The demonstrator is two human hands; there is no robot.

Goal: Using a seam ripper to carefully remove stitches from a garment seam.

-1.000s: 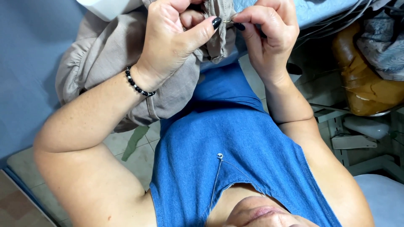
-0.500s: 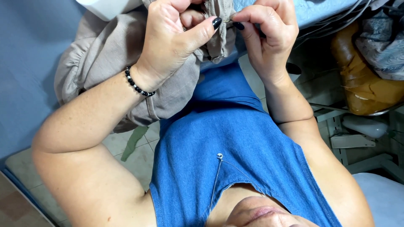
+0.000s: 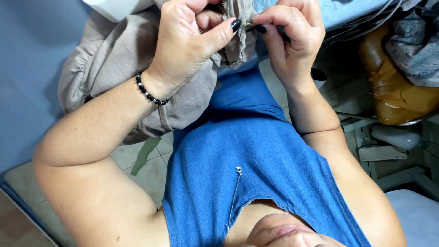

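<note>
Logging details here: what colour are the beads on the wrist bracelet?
Mostly black with a few white beads, bracelet, seen in the head view.

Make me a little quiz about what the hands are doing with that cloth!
1. True or false: the bead bracelet is on the wrist of the right hand.
2. What colour is the cloth that the left hand grips? A beige, B red, C green.
3. Fill in: the right hand pinches a thin metal ____ at the edge of the cloth.

Key: 1 false, it is on the left wrist. 2 A. 3 pin; it is tiny, so it may be a needle.
</note>
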